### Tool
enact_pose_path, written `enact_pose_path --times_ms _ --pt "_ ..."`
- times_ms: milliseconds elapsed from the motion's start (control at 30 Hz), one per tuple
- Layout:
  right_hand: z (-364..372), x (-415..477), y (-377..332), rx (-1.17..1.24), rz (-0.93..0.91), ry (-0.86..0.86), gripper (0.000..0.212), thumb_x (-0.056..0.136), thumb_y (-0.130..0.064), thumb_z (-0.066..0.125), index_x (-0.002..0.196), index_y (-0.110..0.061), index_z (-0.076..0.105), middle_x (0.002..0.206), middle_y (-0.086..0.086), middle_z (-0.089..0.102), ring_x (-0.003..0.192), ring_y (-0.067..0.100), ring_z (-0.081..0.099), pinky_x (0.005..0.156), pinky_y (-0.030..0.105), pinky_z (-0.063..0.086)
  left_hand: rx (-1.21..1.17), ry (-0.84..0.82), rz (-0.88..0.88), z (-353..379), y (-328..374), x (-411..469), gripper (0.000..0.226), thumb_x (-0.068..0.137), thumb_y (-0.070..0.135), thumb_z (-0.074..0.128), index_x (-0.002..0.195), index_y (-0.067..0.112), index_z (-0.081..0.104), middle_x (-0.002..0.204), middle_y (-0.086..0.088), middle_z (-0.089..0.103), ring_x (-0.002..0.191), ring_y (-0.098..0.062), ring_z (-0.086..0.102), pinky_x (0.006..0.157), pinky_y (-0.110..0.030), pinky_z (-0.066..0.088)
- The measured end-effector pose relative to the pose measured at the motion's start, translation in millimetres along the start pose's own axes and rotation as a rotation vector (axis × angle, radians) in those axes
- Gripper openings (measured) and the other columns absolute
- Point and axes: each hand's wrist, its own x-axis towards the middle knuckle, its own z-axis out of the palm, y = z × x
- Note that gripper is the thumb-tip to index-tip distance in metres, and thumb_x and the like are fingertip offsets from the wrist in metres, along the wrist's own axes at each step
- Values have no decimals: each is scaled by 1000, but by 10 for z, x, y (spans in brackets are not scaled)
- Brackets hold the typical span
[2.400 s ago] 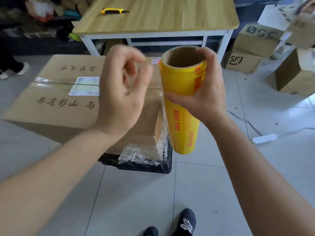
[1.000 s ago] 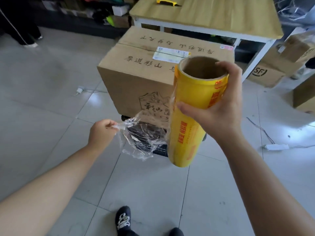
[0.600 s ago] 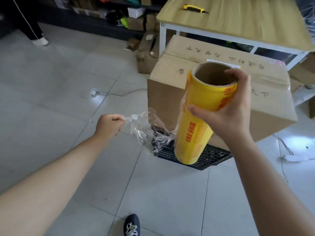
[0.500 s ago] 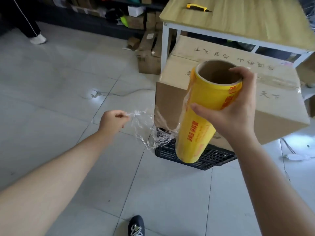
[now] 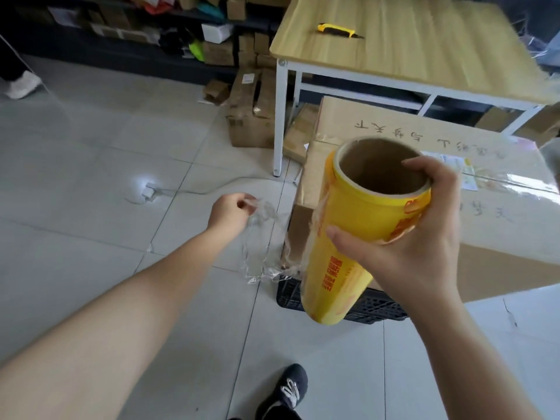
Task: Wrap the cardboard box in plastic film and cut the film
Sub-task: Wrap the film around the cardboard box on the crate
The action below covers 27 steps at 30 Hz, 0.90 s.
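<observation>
A large cardboard box [image 5: 491, 213] with printed characters and a label rests on a black plastic crate [image 5: 372, 307] on the tiled floor. My right hand [image 5: 406, 237] grips the upper part of a yellow roll of plastic film [image 5: 348, 237], held upright in front of the box's left corner. My left hand [image 5: 230, 212] pinches the crumpled loose end of the clear film [image 5: 260, 247], stretched out to the left of the roll. A yellow utility knife [image 5: 338, 30] lies on the wooden table [image 5: 424, 47] behind the box.
Smaller cardboard boxes [image 5: 251, 116] stand by the table's white leg [image 5: 280, 116]. A white plug and cable [image 5: 151, 190] lie on the floor at left. Shelves with packages line the back. Another person's shoe [image 5: 22, 84] is at far left; my own shoe [image 5: 285, 392] is below.
I have moved around the box toward its left corner. My left hand still holds the film end and has pulled it out leftward from the roll; the roll stays in my right hand.
</observation>
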Motion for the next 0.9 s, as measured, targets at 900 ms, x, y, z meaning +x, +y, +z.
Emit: enact_pose_path --times_ms 900 --pt "835 -306 -659 -260 337 392 87 52 -50 80 121 -11 42 118 6 51 105 12 50 79 16 45 122 -396 294 -9 325 862 13 86 11 70 80 20 63 92 -3 58 84 -20 56 71 -27 42"
